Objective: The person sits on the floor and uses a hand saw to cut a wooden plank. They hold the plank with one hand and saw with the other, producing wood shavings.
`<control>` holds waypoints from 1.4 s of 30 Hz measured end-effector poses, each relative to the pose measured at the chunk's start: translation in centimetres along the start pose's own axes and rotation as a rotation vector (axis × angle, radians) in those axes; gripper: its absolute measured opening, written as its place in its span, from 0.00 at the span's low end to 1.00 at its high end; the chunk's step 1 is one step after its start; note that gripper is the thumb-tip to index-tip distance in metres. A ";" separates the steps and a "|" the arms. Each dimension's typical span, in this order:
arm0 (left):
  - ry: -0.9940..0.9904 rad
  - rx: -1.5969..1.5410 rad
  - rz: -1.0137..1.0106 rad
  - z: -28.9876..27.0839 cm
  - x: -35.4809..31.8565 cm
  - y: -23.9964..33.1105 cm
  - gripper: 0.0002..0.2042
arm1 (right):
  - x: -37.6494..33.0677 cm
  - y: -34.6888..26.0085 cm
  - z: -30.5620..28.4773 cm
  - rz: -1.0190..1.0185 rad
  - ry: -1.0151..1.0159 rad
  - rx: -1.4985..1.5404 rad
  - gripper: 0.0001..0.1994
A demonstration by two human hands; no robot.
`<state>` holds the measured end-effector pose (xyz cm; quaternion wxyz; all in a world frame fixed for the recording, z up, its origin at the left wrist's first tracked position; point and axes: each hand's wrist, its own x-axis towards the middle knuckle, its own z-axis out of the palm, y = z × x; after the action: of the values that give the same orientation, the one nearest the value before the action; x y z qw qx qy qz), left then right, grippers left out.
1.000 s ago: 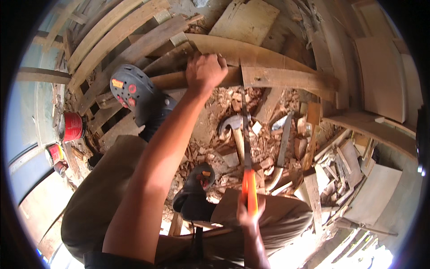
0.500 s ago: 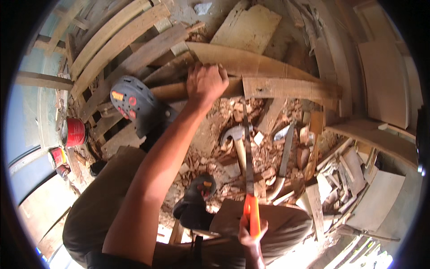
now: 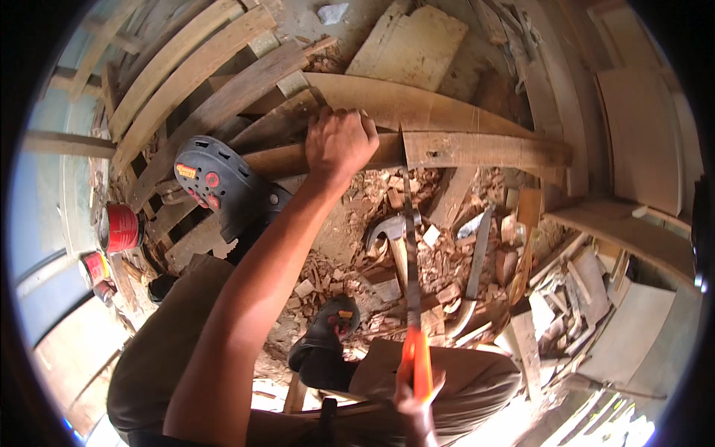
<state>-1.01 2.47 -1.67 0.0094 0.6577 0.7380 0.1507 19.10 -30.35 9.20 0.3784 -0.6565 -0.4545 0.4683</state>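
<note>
With my left hand (image 3: 339,145) wrapped over it, a long brown wooden plank (image 3: 484,149) lies crosswise in front of me. A grey clog (image 3: 223,179) on my foot presses on the plank's left part. My right hand (image 3: 417,391) grips the orange handle of a handsaw (image 3: 414,290). Its long, narrow blade points away from me, and the far end sits at a cut line in the plank, just right of my left hand. Under the blade lies a claw hammer (image 3: 395,238) with a pale wooden handle, partly covered by the saw.
Wood chips and offcuts (image 3: 328,276) cover the ground. A long-bladed knife (image 3: 480,249) with a curved light handle lies right of the hammer. Slats (image 3: 194,67) are stacked at upper left. A red can (image 3: 123,227) stands at left, scrap boards (image 3: 629,328) lean at right.
The saw and my right hand have shifted very slightly, the blade staying at the cut. The view has moved a little; my left hand keeps its hold on the plank.
</note>
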 end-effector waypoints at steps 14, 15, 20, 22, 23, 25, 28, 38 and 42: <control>-0.021 -0.022 0.026 0.0 -0.1 0.2 0.16 | 0.7 0.0 -1.4 -0.166 -0.017 -0.155 0.24; -0.032 -0.026 0.035 0.2 -0.4 0.5 0.16 | 4.5 0.2 -0.1 -0.033 -0.067 -0.091 0.18; -0.200 -0.078 -0.063 -2.4 0.6 0.6 0.16 | 18.1 -1.7 6.2 0.091 -0.055 0.043 0.09; -0.326 -0.089 -0.130 -2.1 0.1 0.0 0.15 | 16.6 -1.5 6.6 0.143 -0.017 0.093 0.07; -0.236 -0.091 -0.020 -1.7 -0.7 0.0 0.15 | 14.5 -0.5 6.9 0.157 0.027 0.166 0.07; -0.066 -0.068 0.191 -1.1 -3.0 -0.7 0.14 | 12.9 1.0 7.8 0.079 0.062 0.140 0.06; 0.017 -0.029 0.214 -0.6 -3.4 -0.7 0.11 | 12.5 0.5 7.7 0.071 0.011 0.112 0.11; 0.076 -0.015 0.237 -0.4 -3.4 -0.5 0.12 | 13.0 0.8 8.2 0.075 0.000 0.129 0.09; 0.092 -0.026 0.250 -0.2 -3.5 -0.1 0.12 | 12.9 1.5 7.5 0.109 -0.066 0.043 0.06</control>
<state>-0.70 -0.94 -2.15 -0.0348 0.7366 0.6481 0.1903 14.14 -18.04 2.28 0.3512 -0.6561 -0.4203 0.5192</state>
